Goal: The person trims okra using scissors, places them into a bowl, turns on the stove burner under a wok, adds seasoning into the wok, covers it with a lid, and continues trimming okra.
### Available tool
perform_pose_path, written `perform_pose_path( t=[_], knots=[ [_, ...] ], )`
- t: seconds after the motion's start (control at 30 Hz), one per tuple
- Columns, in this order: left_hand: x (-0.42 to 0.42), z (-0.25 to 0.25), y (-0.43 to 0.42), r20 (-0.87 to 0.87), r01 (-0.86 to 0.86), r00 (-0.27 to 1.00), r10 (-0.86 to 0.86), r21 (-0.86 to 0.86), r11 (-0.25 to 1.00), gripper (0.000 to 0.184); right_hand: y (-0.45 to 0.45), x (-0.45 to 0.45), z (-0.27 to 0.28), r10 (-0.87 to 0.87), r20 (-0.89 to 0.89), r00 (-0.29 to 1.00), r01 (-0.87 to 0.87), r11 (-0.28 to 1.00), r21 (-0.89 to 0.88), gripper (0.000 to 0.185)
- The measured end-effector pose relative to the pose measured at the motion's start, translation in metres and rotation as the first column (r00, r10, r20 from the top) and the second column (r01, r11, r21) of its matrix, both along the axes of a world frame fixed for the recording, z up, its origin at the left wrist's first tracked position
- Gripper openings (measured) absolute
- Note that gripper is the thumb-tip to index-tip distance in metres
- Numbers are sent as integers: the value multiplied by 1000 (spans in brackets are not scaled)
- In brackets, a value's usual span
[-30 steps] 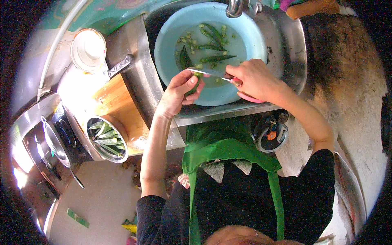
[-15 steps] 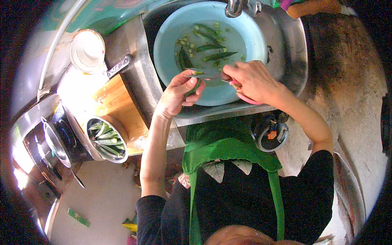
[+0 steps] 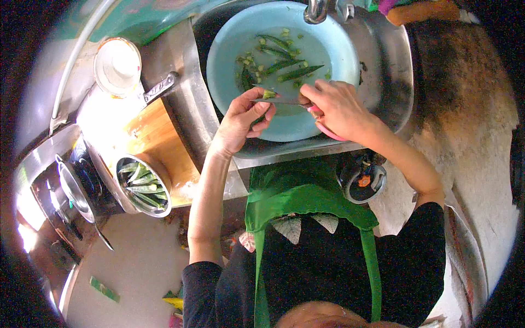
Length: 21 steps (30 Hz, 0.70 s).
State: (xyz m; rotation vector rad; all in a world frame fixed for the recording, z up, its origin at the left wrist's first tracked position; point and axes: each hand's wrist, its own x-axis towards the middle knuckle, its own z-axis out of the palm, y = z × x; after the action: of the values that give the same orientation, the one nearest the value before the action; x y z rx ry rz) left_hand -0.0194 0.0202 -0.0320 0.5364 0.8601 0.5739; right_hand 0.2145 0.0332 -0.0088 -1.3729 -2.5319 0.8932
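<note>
My left hand (image 3: 246, 116) is closed around a green okra pod (image 3: 268, 94), its stem end up at the fingertips. My right hand (image 3: 340, 112) grips scissors (image 3: 281, 101) with pink handles, the blades pointing left against the pod's stem end. Both hands are over the near rim of a light blue basin (image 3: 221, 52). Several okra pods (image 3: 299, 73) and small cut-off stem ends (image 3: 246, 58) float in the basin's water. At the left, a metal bowl (image 3: 121, 188) holds several okra pods (image 3: 143, 186).
The basin sits in a metal sink (image 3: 402, 82) beneath a faucet (image 3: 315, 11). Left of it are a wooden cutting board (image 3: 158, 136), a knife with a dark handle (image 3: 163, 86) and a white bowl (image 3: 117, 66). A pan (image 3: 76, 188) stands farther left.
The scissor blades have shifted slightly at the pod's stem end, which now shows more above my left fingers. The floating pods have drifted a little.
</note>
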Motion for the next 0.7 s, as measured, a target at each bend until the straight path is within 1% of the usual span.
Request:
perform_pose_path(
  t=[0.03,0.1,0.17,0.23,0.33,0.4,0.47,0.53,0.57,0.6,0.63,0.67,0.7],
  knots=[
    [1,-1,0,1,2,1000,-2,0,1000,23,2,0,1,28,54,998,-28,1000,9,21],
    [2,-1,-1,4,-46,999,47,-60,997,22,3,1,3,32,58,998,-33,999,27,21],
    [1,0,0,15,-49,999,51,-83,995,22,4,1,4,37,62,997,-40,998,48,22],
    [0,0,-1,26,-52,998,55,-108,993,21,5,1,4,60,55,997,-59,998,-16,19],
    [0,1,0,41,-84,995,90,-131,988,22,6,2,4,76,70,995,-74,997,-21,15],
    [-1,1,2,71,-31,997,37,-88,996,23,5,3,1,87,72,994,-87,996,-9,15],
    [1,-1,1,63,-30,997,34,-62,998,23,4,4,-2,97,72,993,-98,995,4,15],
    [5,-1,1,58,-30,998,32,-36,999,23,4,5,-5,75,62,995,-67,991,-118,14],
    [6,1,1,5,-36,999,36,-8,999,22,3,6,-7,74,63,995,-67,991,-117,14],
    [7,2,2,-48,-41,998,42,21,999,21,2,7,-10,48,11,999,-47,992,-120,15],
    [6,1,2,-50,-42,998,43,20,999,21,1,7,-11,24,-43,999,-29,991,-128,16],
    [5,-2,1,-57,-46,997,49,49,998,22,-1,6,-9,27,-46,999,-33,991,-132,16],
    [5,-4,2,-61,-47,997,52,83,995,22,-1,5,-7,25,-23,999,-27,998,-52,17]
  ],
)
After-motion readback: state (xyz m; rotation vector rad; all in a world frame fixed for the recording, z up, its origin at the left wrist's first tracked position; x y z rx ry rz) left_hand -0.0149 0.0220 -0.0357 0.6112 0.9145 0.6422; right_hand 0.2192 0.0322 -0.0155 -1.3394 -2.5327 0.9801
